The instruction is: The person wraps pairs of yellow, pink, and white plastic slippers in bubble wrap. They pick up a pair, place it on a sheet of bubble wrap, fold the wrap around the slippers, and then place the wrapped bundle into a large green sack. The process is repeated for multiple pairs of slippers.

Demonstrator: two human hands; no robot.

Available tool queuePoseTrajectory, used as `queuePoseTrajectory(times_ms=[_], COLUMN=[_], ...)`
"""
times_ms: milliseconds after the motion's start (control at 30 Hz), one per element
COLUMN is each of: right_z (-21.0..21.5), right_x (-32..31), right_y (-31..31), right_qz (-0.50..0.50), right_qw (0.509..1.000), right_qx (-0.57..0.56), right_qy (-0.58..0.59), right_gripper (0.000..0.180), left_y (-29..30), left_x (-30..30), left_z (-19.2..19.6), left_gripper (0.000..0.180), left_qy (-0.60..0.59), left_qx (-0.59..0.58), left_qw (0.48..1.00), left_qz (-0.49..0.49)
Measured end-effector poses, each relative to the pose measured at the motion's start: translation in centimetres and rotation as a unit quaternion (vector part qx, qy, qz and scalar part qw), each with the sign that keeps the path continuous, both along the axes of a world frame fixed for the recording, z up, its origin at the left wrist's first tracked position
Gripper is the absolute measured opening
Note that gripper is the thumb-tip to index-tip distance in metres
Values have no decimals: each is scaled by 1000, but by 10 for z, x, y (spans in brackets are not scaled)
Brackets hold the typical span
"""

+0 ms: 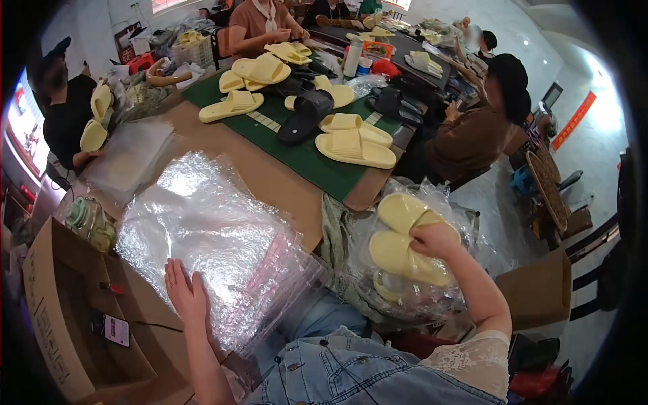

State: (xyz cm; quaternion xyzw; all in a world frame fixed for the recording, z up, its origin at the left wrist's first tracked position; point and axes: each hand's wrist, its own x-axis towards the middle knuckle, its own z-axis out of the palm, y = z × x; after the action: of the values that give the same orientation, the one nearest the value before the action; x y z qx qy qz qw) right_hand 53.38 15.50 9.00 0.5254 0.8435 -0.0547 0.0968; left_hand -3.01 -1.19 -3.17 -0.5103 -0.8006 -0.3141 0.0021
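Note:
My left hand lies flat, fingers stretched, on a stack of shiny clear plastic bags at the table's near side. On the right, my right hand grips a pair of pale yellow slippers by their straps, soles side by side. They are above an open greenish sack filled with crinkled clear plastic. Plastic surrounds the pair, but I cannot tell whether they are inside a bag. Part of another yellow slipper shows below them.
Loose yellow slippers and black slippers cover a green mat ahead. A cardboard box holding a phone stands at left, beside a glass jar. Co-workers sit around the tables, one at left holding yellow slippers.

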Motion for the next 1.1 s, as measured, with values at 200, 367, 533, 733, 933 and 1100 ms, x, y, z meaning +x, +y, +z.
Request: queuePoseTrajectory(times_ms=[200, 367, 533, 733, 933, 1100], right_z=[-53, -58, -50, -59, -93, -111], right_x=[-29, -47, -54, -47, -33, -88], right_y=[21, 39, 56, 84, 78, 29], right_qz=[62, 12, 7, 84, 93, 30], right_qw=[989, 989, 995, 989, 981, 998], right_qx=[-96, -88, -64, -10, 34, -39], right_qy=[95, 120, 70, -119, -167, -24], right_gripper=[27, 30, 28, 22, 17, 19], left_y=[1, 0, 0, 0, 1, -1], left_x=[6, 3, 4, 6, 10, 5], left_z=[5, -1, 2, 6, 13, 6], left_gripper=[58, 59, 57, 55, 57, 57], left_qy=[-15, 4, 7, 11, -8, 10], left_qx=[-8, 7, 4, -41, -42, -29], left_qw=[1000, 1000, 1000, 999, 999, 999], left_qz=[16, 18, 10, 29, 21, 20])
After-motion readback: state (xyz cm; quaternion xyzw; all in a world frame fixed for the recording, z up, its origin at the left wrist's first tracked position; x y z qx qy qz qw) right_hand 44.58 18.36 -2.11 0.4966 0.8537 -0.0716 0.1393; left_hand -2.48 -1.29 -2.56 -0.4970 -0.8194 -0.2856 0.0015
